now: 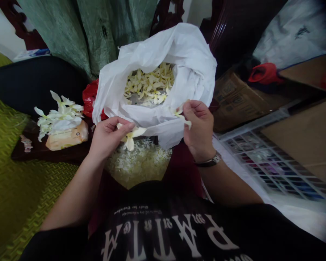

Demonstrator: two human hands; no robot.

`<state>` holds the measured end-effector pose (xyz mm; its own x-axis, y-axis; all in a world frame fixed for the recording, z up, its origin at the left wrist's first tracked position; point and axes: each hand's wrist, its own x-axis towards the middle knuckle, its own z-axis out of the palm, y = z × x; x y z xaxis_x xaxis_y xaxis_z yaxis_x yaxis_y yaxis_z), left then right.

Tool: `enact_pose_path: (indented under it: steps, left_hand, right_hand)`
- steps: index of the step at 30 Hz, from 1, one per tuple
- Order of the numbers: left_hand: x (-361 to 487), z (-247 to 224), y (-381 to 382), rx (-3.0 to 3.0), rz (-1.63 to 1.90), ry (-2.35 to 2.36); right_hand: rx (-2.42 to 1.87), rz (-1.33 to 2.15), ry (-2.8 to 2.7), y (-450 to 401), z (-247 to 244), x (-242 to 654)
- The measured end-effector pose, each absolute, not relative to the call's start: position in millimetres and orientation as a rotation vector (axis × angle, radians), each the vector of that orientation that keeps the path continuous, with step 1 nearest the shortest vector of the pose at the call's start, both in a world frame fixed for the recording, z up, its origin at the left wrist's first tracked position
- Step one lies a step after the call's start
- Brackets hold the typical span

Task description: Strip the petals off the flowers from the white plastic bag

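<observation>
Between the thumb and fingers of my left hand [108, 132] is a pale cream flower [130, 137] with long petals. My right hand [198, 125], with a watch on its wrist, pinches another cream flower [182, 116] by its end. Just beyond both hands lies a white plastic bag [157, 50], its mouth wide and turned toward me. Inside it are many cream-yellow flowers [149, 83]. Below the hands, in my lap, a heap of small white flowers [141, 157] rests in a container partly hidden by the bag and my left hand.
At left, a bunch of white flowers [59, 114] lies on a yellowish packet [67, 137] on a dark wooden surface. A red plastic bag [91, 98] sits beside the white one. Cardboard boxes [239, 99] and a white plastic crate [274, 166] stand at right.
</observation>
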<state>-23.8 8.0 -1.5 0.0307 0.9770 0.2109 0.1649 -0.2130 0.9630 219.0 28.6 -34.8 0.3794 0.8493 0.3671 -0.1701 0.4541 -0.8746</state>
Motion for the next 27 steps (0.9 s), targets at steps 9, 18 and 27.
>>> enact_pose_path:
  steps: [9, 18, 27]
  left_hand:
    - [-25.6, -1.6, 16.3, 1.471, 1.18, 1.069]
    - [-22.0, 12.0, 7.2, 1.549, 1.014, 1.023]
    - [-7.1, -1.2, 10.0, 1.463, 1.11, 0.982]
  right_hand:
    - [-0.993, 1.119, -1.273, 6.1, -33.4, 215.2]
    - [-0.905, 1.201, -1.345, 3.3, -29.0, 206.3]
    - [-0.977, 1.281, -1.495, -9.5, -27.6, 174.7]
